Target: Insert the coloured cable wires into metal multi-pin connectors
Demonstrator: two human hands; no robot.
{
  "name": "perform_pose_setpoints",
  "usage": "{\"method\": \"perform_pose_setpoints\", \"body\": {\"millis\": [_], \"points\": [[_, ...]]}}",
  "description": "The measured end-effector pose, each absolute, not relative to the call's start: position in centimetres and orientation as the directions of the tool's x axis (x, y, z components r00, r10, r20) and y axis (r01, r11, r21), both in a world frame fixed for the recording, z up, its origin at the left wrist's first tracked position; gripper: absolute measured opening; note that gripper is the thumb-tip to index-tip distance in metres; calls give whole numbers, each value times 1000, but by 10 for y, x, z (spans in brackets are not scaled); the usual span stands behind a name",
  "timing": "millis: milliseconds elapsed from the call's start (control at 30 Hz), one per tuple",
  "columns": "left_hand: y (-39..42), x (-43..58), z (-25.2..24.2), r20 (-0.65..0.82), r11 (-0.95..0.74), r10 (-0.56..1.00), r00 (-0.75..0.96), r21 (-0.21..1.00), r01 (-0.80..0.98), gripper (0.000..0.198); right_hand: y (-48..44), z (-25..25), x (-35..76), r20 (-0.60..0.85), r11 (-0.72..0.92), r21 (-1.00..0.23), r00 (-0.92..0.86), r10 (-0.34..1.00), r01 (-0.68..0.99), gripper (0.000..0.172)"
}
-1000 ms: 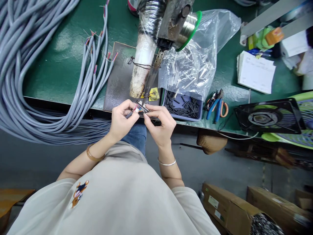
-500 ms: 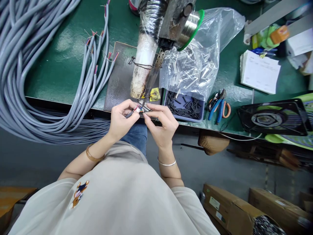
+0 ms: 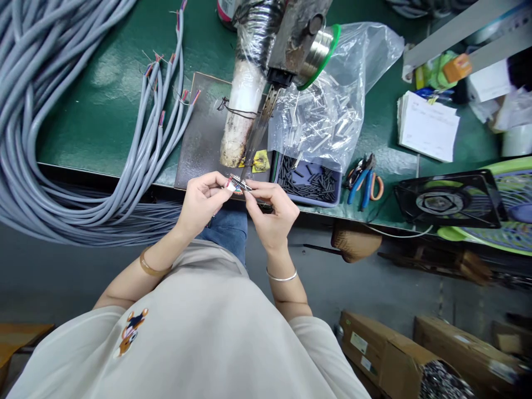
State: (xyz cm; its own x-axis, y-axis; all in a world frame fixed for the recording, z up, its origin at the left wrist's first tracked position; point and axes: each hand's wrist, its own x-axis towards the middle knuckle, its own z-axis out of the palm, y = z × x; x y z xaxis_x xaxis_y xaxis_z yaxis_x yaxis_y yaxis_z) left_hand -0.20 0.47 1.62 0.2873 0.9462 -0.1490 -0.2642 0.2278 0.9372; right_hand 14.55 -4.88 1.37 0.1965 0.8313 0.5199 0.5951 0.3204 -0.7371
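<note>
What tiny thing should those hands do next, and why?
Perhaps steady the little pinned part beneath the slanting metal rod: the left hand and right hand have fingers at its ends, and the rod points down at it. I can't tell whether they touch.

Upper left: green bench [image 3: 100, 113] lies open | far left: grey cables [image 3: 19, 119] wall it | centre: white tube [image 3: 243, 91] blocks, up-right of left hand [image 3: 199, 200]!

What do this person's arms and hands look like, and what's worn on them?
Both hands are bare, without gloves. An amber-brown bangle circles the wrist above the left hand; a thin silver bangle circles the one above the right hand. Short, pale beige sleeves cover the upper arms.
</note>
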Motion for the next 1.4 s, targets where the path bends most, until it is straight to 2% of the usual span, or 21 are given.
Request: {"method": "perform_pose_setpoints", "body": {"millis": [233,433,533,733,1133,1233,1400], "points": [[11,-6,17,-265,398,869,419,876,-272,19,-48,16,151,441,280,-781,177,880,558,8],[6,0,12,-140,220,949,283,936,-275,20,-46,14,148,593,400,-630,80,801,666,12],[5,1,10,-92,167,960,264,946,-278,21,-44,12,148,622,429,-597,52,782,678,13],[6,3,8,-99,169,962,255,947,-272,22,-42,10,150,605,397,-624,94,791,673,10],[5,6,14,-34,80,977,213,974,-211,14,-37,12,150,671,461,-565,55,740,684,16],[7,5,14,-43,89,976,213,973,-213,13,-38,12,149,688,463,-523,34,725,716,17],[8,2,9,-92,149,962,259,967,-209,15,-42,7,151,712,467,-381,-70,699,798,18]]}}
